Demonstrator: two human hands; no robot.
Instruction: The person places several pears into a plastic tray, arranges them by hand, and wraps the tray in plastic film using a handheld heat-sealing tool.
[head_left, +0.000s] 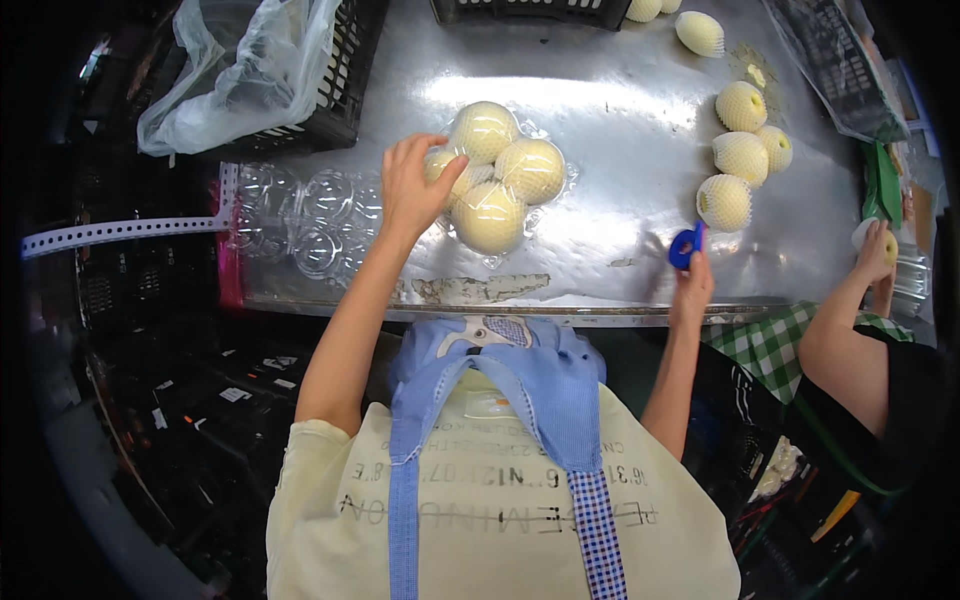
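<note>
A clear plastic clamshell pack (489, 187) lies on the metal table. Inside it sit several round, pale yellow fruits wrapped in foam netting. My left hand (418, 180) grips the pack's left side, thumb and fingers around one fruit and partly hiding it. To the right, just over the table's front edge, my right hand (691, 289) holds a blue tape dispenser (682, 250) upright. Close beyond the dispenser is a loose netted fruit (724, 202). Empty clear plastic clamshells (315, 217) lie left of my left hand.
A black plastic crate (341, 97) with a clear plastic bag (247, 82) stands at the back left. Another crate (532, 11) is at the far edge. More netted fruits (741, 156) lie on the right. At far right, a co-worker's hand (874, 251) holds a fruit.
</note>
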